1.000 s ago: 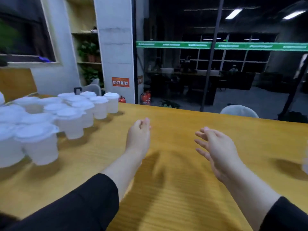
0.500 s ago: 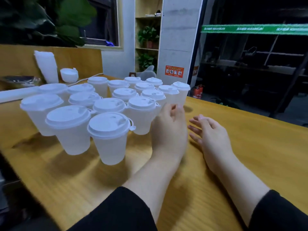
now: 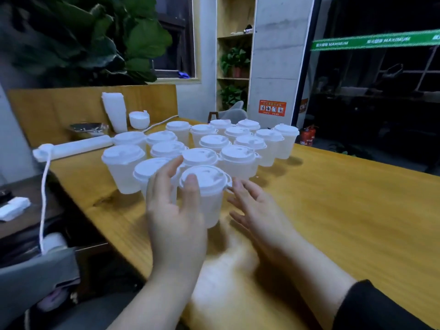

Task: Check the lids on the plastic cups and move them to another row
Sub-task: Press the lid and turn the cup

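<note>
Several white plastic cups with white lids [image 3: 238, 154] stand packed in rows on the yellow wooden table [image 3: 345, 210]. The nearest cup [image 3: 210, 206] stands at the front of the group, its lid [image 3: 208, 178] seated on top. My left hand [image 3: 175, 215] is cupped against this cup's left side, with the thumb over the near rim of the lid and the fingers spread. My right hand [image 3: 258, 210] hovers just right of the same cup, palm facing it, fingers apart. Neither hand has closed round the cup.
A stack of spare white cups [image 3: 115, 111] and a small tub of lids [image 3: 139, 120] sit at the far left. A white power strip [image 3: 76, 146] lies near the table's left edge, its cable [image 3: 44, 198] hanging down. Bare table extends to the right.
The view has swung left and closer to the cups. Both hands have moved forward from the bare table and now flank the nearest cup.
</note>
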The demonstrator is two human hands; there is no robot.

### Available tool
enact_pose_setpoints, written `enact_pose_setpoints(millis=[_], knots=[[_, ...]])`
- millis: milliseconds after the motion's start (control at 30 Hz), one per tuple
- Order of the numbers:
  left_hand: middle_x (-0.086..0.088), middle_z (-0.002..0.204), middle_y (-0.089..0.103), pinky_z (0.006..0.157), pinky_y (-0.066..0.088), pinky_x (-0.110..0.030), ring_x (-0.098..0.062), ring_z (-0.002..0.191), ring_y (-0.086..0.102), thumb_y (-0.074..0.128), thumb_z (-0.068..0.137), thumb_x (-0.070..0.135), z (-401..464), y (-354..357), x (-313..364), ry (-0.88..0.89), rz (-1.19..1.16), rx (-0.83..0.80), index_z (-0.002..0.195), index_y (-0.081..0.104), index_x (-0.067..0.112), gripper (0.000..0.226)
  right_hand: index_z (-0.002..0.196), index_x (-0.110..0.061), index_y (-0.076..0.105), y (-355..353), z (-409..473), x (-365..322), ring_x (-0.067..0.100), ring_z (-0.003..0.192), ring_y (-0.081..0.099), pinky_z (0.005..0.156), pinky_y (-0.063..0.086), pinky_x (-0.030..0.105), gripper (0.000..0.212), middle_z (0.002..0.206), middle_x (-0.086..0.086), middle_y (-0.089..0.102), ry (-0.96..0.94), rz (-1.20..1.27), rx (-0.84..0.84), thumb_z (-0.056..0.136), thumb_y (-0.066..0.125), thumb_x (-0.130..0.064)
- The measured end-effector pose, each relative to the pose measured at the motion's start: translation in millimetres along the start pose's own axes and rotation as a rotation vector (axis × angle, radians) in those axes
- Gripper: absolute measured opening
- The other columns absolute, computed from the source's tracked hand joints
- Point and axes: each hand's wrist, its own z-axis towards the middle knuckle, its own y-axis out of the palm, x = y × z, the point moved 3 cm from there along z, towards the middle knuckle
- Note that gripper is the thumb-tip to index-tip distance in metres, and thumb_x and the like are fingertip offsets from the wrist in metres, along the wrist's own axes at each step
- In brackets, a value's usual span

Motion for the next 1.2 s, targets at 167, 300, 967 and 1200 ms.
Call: enact_pose_setpoints(millis=[167,300,967,1200], knots=[[0.008,0.149,0.054,0.110,0.033,-0.018,-0.009,0.139,0.046,0.056,0.105,0.029,0,14,-4,-0.193,0.104,-0.188,0.151,0.049,0.023,0.047,0.118,-0.028,0.069,13,-14,2,0.002,0.111,0.067,0.090,0.051,0.024,0.017,0.122,-0.016,0.073,-0.044,-0.038,-0.077,0.101,0.064,-0.027],[0.023,0.113,0.063,0.084,0.037,-0.010,-0.002,0.108,0.053,0.057,0.104,0.028,-2,17,-8,-0.250,0.117,-0.235,0.133,0.058,0.031,0.029,0.110,-0.034,0.065,-2,-29,0,-0.008,0.083,0.069,0.069,0.048,0.010,0.030,0.107,-0.026,0.071,-0.043,-0.080,-0.040,0.097,0.067,-0.008],[0.006,0.131,0.067,0.103,0.053,-0.043,-0.013,0.120,0.063,0.061,0.095,0.053,-184,196,97,-0.243,-0.108,-0.957,0.145,0.058,0.027,0.055,0.127,-0.023,0.064,-253,-228,-50,0.003,0.103,0.072,0.087,0.059,0.027,0.054,0.117,-0.012,0.074,-0.034,-0.321,0.588,0.077,0.078,-0.037],[0.012,0.106,0.075,0.091,0.056,-0.028,-0.008,0.103,0.070,0.061,0.101,0.042,-232,251,111,-0.144,-0.106,-1.041,0.130,0.068,0.027,0.034,0.124,-0.023,0.063,-317,-264,-37,0.002,0.100,0.072,0.083,0.057,0.020,0.039,0.119,-0.014,0.072,-0.011,-0.355,0.695,0.088,0.079,-0.025]])
